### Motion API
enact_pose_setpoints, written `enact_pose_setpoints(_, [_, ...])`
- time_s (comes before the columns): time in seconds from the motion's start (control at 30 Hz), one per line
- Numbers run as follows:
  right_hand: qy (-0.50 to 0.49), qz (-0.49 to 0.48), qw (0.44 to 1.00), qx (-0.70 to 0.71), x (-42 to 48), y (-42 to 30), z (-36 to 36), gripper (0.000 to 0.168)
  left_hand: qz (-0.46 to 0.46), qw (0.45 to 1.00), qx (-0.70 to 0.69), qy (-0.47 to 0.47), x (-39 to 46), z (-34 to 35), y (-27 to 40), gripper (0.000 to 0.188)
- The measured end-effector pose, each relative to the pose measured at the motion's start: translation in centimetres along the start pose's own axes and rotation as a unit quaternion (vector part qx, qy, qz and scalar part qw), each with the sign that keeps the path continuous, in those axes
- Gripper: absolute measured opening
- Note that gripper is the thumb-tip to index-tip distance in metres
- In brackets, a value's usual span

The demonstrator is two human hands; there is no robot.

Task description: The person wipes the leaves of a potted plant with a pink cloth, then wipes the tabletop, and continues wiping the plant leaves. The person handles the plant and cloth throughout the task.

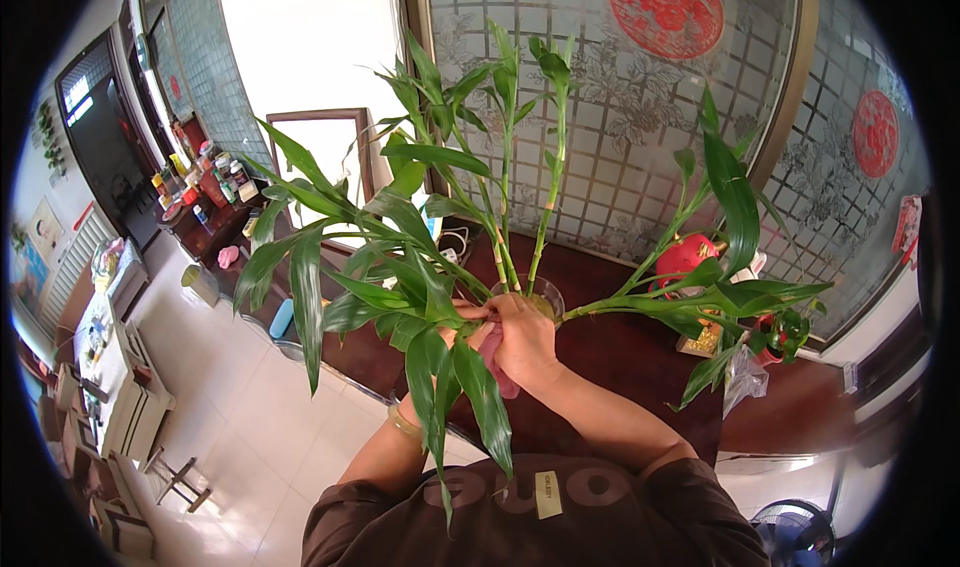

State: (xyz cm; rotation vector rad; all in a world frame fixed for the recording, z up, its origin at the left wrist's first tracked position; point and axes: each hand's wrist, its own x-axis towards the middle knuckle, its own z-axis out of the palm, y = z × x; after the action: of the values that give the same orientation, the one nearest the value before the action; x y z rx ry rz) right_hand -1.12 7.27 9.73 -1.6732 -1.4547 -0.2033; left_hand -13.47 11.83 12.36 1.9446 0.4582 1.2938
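Observation:
A lucky bamboo plant point(540, 244) with several green stalks and long leaves stands in a clear glass vase point(551, 297) on the dark red wooden cabinet top point(600, 372). My right hand point(523, 338) is at the front of the vase, fingers bent, with a pink cloth point(496, 361) gripped under it. Beside it, partly behind leaves, my left hand point(465, 323) has its fingertips close to the right ones near the stalk bases. A bangle is on my left wrist. Leaves hide what the left fingers touch.
A red ornament point(686, 259), a small potted plant point(780, 334) and a clear plastic bag point(744, 379) stand to the right. At the left are a light blue case point(282, 319) and a framed mirror point(360, 128). Patterned glass panels point(600, 132) rise behind. A fan point(795, 529) is at lower right.

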Motion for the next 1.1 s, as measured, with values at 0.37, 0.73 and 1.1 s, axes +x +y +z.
enact_pose_setpoints(0.37, [0.099,-0.076,0.989,0.076,0.8,-0.6,-0.1,0.019,-0.006,0.990,-0.136,-0.027,-1.1,0.3,-3.2,0.033])
enact_pose_setpoints(0.73, [0.088,-0.078,0.988,0.101,0.4,0.5,0.1,0.026,-0.237,0.899,-0.349,-0.117,-3.8,0.2,-9.8,0.029])
enact_pose_setpoints(1.1, [0.066,-0.080,0.989,0.101,0.3,-0.3,-1.3,0.024,-0.161,0.924,-0.328,-0.113,-2.7,2.0,-10.4,0.023])
